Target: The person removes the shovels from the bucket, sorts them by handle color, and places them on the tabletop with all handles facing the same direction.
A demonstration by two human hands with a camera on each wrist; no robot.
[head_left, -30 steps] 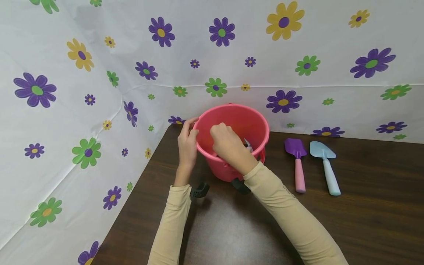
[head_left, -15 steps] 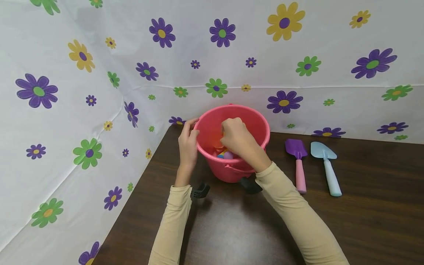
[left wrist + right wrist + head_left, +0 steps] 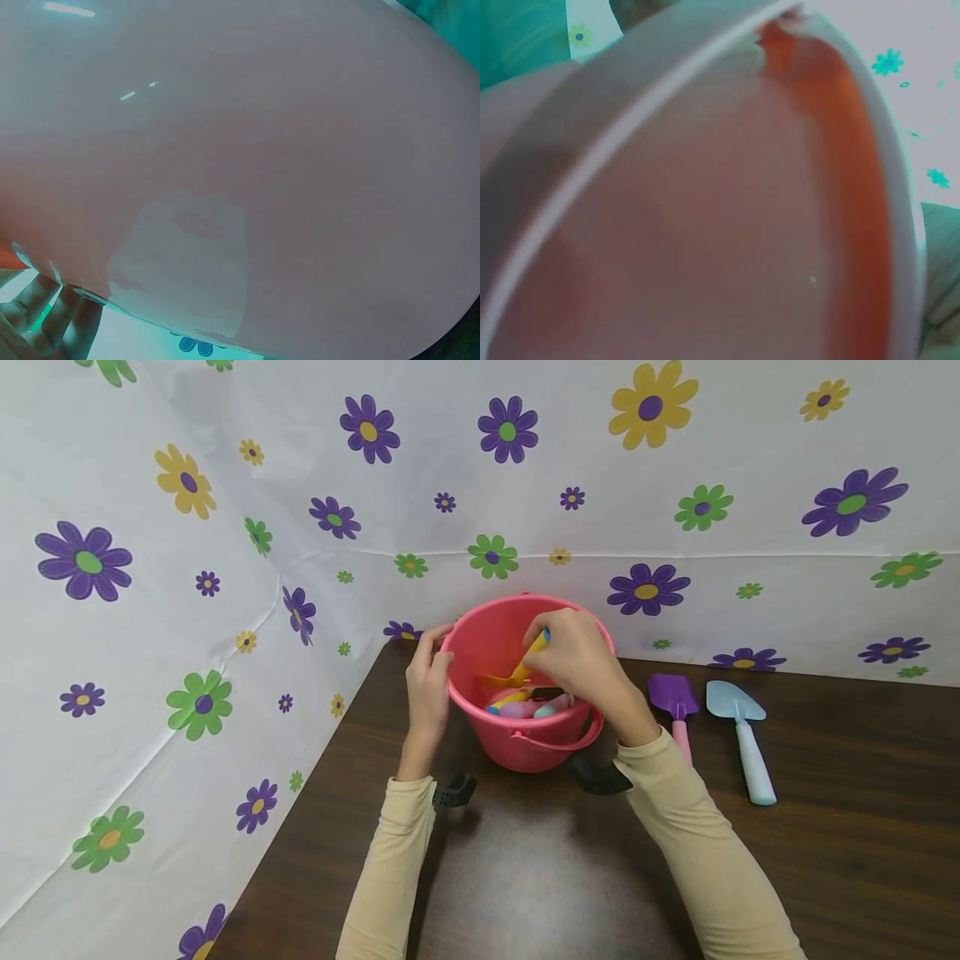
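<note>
A pink bucket (image 3: 525, 747) stands upright on the table, its handle hanging down in front. My left hand (image 3: 429, 689) grips the bucket's rim on the left side. In the left wrist view the bucket wall (image 3: 300, 187) fills the frame, with my fingers (image 3: 64, 322) at the lower left. Over the bucket's right side, my right hand (image 3: 573, 652) holds a small yellow garden tool (image 3: 520, 672) by its blue-ended handle, its yellow head down inside the bucket. Below it lie more tool handles, one lilac (image 3: 517, 711) and one pale green (image 3: 552, 705).
To the right of the bucket lie a purple trowel (image 3: 672, 695) with a pink handle and a light blue trowel (image 3: 748, 756). My right sleeve overlaps the purple one's handle. A flower-printed white sheet (image 3: 420, 468) hangs close behind and to the left.
My right hand has risen from deep in the bucket and moved right, bringing the yellow garden tool into sight. More handles show inside the bucket. My left hand stays on the rim.
</note>
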